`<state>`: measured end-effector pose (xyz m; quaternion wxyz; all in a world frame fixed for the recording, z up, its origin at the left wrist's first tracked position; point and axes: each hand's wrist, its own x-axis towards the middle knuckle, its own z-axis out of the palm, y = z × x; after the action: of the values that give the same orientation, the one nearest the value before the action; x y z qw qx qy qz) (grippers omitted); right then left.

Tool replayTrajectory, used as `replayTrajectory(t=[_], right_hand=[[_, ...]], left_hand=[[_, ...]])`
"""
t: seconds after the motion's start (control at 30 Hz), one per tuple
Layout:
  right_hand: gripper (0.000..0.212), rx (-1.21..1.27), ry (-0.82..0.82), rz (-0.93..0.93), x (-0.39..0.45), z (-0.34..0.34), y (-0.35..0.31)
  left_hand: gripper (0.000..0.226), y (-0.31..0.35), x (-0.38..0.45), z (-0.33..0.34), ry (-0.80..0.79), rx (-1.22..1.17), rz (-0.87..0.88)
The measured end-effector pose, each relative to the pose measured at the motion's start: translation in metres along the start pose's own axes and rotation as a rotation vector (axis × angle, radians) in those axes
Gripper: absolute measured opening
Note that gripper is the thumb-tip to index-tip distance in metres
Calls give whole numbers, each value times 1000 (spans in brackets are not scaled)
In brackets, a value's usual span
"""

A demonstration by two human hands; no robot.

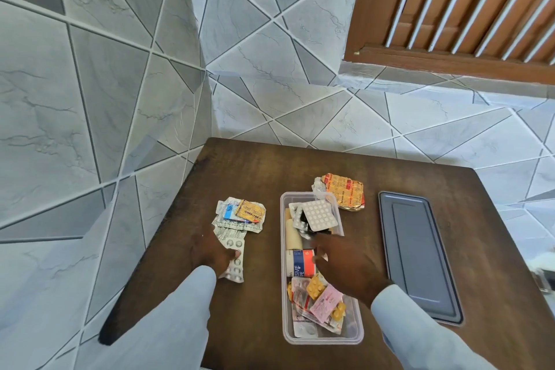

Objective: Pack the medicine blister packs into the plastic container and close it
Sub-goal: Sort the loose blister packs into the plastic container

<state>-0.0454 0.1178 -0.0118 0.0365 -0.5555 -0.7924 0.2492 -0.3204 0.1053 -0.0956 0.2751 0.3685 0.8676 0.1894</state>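
- Clear rectangular plastic container [357,336]: sitting lidless at the middle of the dark brown wooden table [261,165], long axis running near to far. It is already holding a white round-tablet blister sheet [320,215] propped tilted at the far end, a white roll with blue and orange label [300,263] mid-way, and mixed pink and yellow strips [322,300] at the near end.
- Flat grey rectangular lid [417,255]: lying on the table to the right of the container, apart from it.
- Left hand [211,252]: pressing fingers down on a silver foil blister strip [235,261] at the near edge of the left pile; the fingers are curled onto it, though a full pinch cannot be confirmed.
- Left pile of crumpled foil packs with a yellow sachet on top [240,215]: lying left of the container, not yet packed.
- Crumpled orange-and-gold foil packs [342,191]: lying just beyond the container's far right corner, not yet packed.
- Right hand [348,267]: hovering over the container's middle, fingers spread loosely, holding nothing visible (its fingertips are partly hidden).
- Handling advice: slide the silver strip toward the table's open area to get a thumb under it, then lay it flat.
- Likewise, flattening the tilted white sheet looks necessary, or the lid may not be seating.
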Motion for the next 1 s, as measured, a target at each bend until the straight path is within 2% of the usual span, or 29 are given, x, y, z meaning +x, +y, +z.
replayTrajectory(t=[0.07, 0.13, 0.27, 0.33, 0.47, 0.63, 0.7, 0.83, 0.9, 1.0], right_hand=[[26, 53, -8, -17, 7, 0, -9], [23, 110, -16, -27, 12, 2, -17], [25, 131, -54, -42, 18, 7, -29], [23, 187, -50, -22, 20, 9, -32], [24, 347, -49, 19, 22, 14, -39], [39, 667, -57, 105, 25, 15, -55], [39, 856, -88, 156, 24, 9, -55], [20, 1104, -26, 219, 16, -9, -34], [15, 1065, -1, 213, 8, -14, -16], [19, 839, -7, 228, -3, -14, 13]], left_hand=[[94, -1, 1, 1, -19, -74, -15], [86, -3, 1, 2, -54, -138, -27], [39, -9, 0, -7, -112, -182, 7], [26, -13, 0, -14, -151, -282, 7], [28, -3, -5, -40, -195, -505, -27], [32, 45, -32, -55, -348, -731, 121], [34, 68, -51, -48, -375, -696, 211], [39, 105, -89, -18, -410, -577, 328], [40, 114, -104, -6, -451, -511, 329], [34, 116, -112, 1, -537, -342, 400]])
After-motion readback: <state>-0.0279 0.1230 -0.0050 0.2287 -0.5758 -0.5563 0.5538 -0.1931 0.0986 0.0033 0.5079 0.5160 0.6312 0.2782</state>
